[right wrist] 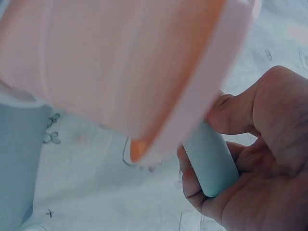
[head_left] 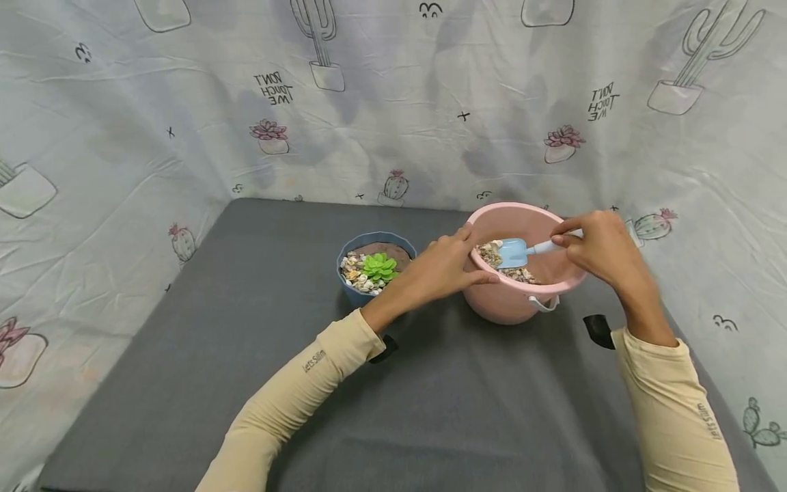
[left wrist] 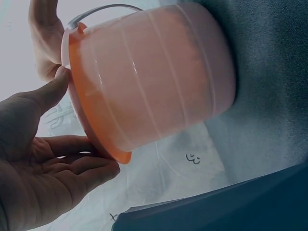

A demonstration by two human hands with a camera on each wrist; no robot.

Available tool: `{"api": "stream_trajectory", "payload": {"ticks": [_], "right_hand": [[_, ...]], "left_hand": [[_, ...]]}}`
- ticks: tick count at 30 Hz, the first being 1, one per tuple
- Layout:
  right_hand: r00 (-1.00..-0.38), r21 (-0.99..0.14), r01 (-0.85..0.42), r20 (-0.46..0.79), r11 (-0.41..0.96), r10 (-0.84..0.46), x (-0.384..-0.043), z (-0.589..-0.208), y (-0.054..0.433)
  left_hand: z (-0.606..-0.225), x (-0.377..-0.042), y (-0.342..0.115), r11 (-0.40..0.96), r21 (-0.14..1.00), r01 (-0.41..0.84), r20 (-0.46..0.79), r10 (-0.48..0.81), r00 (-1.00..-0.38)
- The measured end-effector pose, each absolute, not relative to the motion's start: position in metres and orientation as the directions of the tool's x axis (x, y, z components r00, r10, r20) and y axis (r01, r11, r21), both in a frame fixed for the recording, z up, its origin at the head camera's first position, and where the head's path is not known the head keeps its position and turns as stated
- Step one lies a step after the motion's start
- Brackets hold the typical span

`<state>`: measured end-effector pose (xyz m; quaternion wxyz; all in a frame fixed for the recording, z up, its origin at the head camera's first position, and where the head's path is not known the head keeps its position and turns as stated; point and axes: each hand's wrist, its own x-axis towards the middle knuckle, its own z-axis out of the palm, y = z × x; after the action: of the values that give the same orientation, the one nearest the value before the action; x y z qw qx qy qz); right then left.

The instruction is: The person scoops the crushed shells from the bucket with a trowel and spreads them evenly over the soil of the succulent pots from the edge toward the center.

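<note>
A pink bucket [head_left: 501,309] stands on the right half of the table, tilted towards the left hand. My left hand [head_left: 438,270] grips its left rim, the thumb on the near side and the fingers further round. In my right hand [head_left: 601,247] is the white handle of a small hand trowel with a light blue blade [head_left: 513,253]. The blade is inside the bucket, beside the small shells and gravel [head_left: 519,275]. The right wrist view shows fingers curled round the handle [right wrist: 211,161], while the bucket wall [right wrist: 96,57] hides the blade.
Left of the bucket stands a blue pot [head_left: 356,298] with a green succulent [head_left: 379,266], brown soil [head_left: 392,252] and pale shells [head_left: 352,275]. A dark grey cloth [head_left: 246,307] covers the table. Behind hangs a patterned curtain [head_left: 381,123]. The bucket's white carrying handle [head_left: 544,305] hangs down in front.
</note>
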<state>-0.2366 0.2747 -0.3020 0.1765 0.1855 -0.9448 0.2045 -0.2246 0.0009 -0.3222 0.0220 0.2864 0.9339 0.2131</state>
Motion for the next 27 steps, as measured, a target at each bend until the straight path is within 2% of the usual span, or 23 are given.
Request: {"api": "stream_trajectory", "payload": {"ticks": [11, 15, 20, 24, 27], "right_hand": [[-0.913, -0.417, -0.300, 0.387, 0.858, -0.130, -0.223, -0.282, 0.286], [-0.913, -0.423, -0.279, 0.396, 0.862, -0.101, -0.218, -0.276, 0.289], [-0.903, -0.439, -0.285, 0.421, 0.852, -0.085, -0.212, -0.268, 0.287], [-0.888, -0.455, -0.325, 0.449, 0.829, -0.101, -0.208, -0.263, 0.275], [-0.858, -0.457, -0.402, 0.491, 0.794, -0.151, -0.210, -0.262, 0.255]], "left_hand": [[-0.323, -0.224, -0.011, 0.739, 0.426, 0.523, 0.096, 0.537, -0.838], [-0.323, -0.227, -0.014, 0.726, 0.423, 0.542, 0.077, 0.567, -0.820], [-0.318, -0.233, -0.027, 0.687, 0.482, 0.544, 0.045, 0.601, -0.798], [-0.307, -0.236, -0.049, 0.699, 0.526, 0.484, 0.001, 0.569, -0.823], [-0.301, -0.237, -0.078, 0.726, 0.533, 0.434, -0.029, 0.528, -0.849]]}}
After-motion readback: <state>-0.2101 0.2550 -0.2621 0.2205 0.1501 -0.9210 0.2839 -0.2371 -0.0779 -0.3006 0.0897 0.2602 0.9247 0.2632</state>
